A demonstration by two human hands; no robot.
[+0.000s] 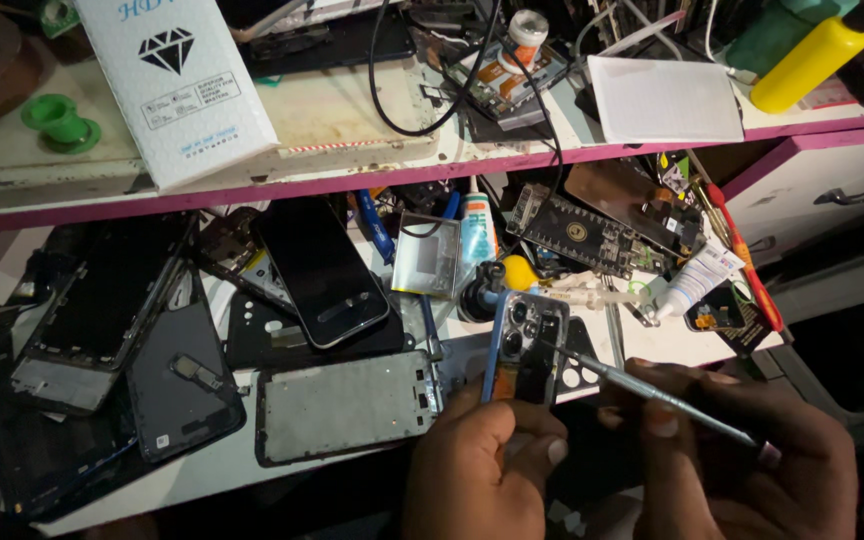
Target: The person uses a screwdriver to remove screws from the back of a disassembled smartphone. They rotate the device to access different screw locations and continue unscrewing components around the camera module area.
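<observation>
Blue-framed phone body (524, 345) with back cover already off, gripped upright over bench edge by left hand (482, 470); thin metal pry tool (652, 395) pinched in right hand (752, 450), tip inside, innards apparently unremoved.

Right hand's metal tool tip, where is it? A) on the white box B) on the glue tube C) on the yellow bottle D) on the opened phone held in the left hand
D: the right hand angles the thin metal tool so its tip meets the opened phone gripped by the left hand.
</observation>
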